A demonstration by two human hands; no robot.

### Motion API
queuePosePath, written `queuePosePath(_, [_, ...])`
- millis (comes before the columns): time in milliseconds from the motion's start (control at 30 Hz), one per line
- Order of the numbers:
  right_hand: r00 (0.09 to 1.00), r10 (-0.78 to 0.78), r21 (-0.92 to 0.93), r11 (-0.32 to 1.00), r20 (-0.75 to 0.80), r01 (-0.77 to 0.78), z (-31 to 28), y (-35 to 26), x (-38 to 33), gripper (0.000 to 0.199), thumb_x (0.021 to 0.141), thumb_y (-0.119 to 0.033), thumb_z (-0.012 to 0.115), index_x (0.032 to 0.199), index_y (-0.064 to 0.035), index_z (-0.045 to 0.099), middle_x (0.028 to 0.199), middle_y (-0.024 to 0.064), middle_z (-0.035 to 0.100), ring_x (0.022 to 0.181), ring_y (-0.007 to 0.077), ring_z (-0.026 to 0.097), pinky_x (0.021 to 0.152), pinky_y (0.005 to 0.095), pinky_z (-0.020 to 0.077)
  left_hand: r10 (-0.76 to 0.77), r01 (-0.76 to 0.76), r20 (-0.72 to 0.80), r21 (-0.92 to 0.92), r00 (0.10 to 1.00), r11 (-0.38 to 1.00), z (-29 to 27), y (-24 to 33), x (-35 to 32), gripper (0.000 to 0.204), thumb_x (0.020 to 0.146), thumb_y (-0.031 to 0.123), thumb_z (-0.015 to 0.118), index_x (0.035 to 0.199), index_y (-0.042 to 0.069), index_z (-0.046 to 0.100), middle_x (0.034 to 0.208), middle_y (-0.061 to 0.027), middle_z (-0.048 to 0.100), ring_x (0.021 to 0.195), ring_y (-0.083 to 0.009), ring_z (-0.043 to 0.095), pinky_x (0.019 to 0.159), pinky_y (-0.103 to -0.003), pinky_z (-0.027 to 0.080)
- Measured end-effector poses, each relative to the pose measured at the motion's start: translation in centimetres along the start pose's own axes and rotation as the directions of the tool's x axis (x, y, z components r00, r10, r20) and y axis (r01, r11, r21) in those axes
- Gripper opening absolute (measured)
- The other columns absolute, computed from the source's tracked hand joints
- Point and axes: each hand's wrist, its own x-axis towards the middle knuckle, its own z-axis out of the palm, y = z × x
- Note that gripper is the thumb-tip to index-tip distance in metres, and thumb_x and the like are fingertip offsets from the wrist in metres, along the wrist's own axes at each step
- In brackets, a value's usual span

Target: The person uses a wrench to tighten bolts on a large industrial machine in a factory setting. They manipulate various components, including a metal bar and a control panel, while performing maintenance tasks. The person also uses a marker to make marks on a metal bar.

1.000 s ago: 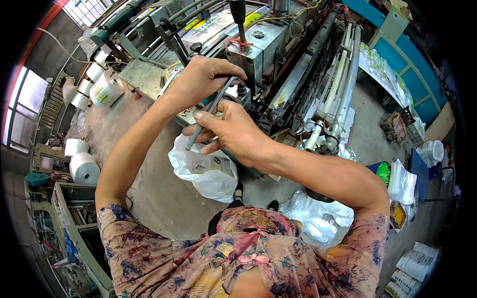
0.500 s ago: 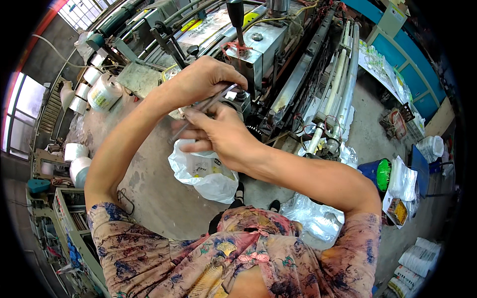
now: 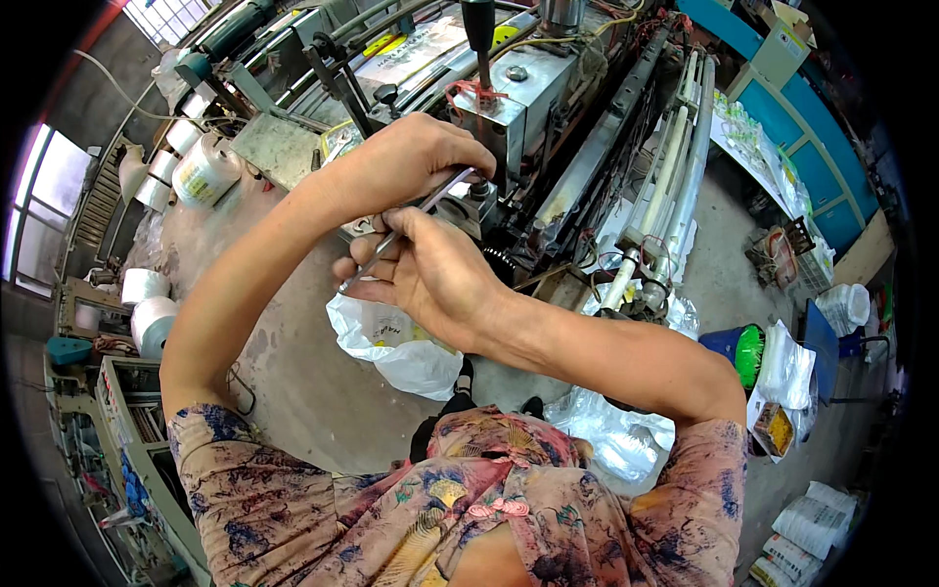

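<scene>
A thin metal rod [image 3: 411,225] slants between my hands in front of the machine's metal box. My right hand [image 3: 435,269] is closed on it, palm turned up, with the thumb against the rod and the fingers curled behind. Above it, my left hand [image 3: 430,157] bends over the rod's upper end, its fingers closed and pointing down; its thumb is hidden. Just beyond the left fingertips is the steel box [image 3: 533,93], which carries a lever with a black knob [image 3: 478,24]. Below my right hand, an open white plastic bag [image 3: 391,352] stands on the floor.
The machine's long rollers [image 3: 675,166] run along the right. White film rolls [image 3: 207,168] stand at the left, beside a shelf unit [image 3: 147,430]. Clear plastic sheeting [image 3: 611,435] lies by my feet. A blue bucket [image 3: 729,347] and stacked bags [image 3: 807,528] are at the right.
The rod was blurred by motion and is now sharp. My right-hand fingers have curled in more around it. My left hand stays bent over the upper end; the view has shifted slightly.
</scene>
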Motion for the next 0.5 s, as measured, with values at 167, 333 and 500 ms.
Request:
queuePosePath(167, [0.978,0.166,-0.226,0.955,-0.128,-0.192,-2.4,-4.4,-7.3,0.027,0.104,-0.031,0.041,0.09,-0.0094,0.045,0.059,-0.0074,0.031,0.049,0.0049,0.031,0.044,0.0231,0.031,-0.152,0.152,0.0,0.031,0.988,0.988,0.4,0.1,-1.7,0.021,0.081,0.006,0.067,0.102,0.003,0.067,0.09,-0.0129,0.069,0.079,-0.0302,0.066,0.072,-0.037,0.051])
queuePosePath(333, [0.978,-0.165,-0.643,-0.764,0.126,-0.046,-5.4,-13.9,-6.6,0.015,0.094,-0.016,0.05,0.09,-0.0053,0.059,0.074,0.009,0.063,0.07,0.0277,0.063,0.059,0.0389,0.0445,-0.344,0.344,0.004,0.055,0.939,0.938,-0.5,2.2,-0.6,0.018,0.084,0.014,0.069,0.095,0.0,0.067,0.073,-0.0161,0.064,0.064,-0.028,0.063,0.061,-0.037,0.048])
queuePosePath(500, [0.828,-0.154,-0.172,-0.983,0.539,-0.072,-7.7,-16.0,-4.9,0.007,0.088,-0.018,0.061,0.086,-0.0113,0.058,0.078,0.0028,0.062,0.084,0.0211,0.06,0.071,0.0345,0.0439,-0.335,0.355,-0.178,0.095,0.925,0.93,0.9,2.9,0.4,0.018,0.084,0.015,0.071,0.095,0.001,0.067,0.067,-0.0123,0.062,0.058,-0.0217,0.059,0.058,-0.034,0.046])
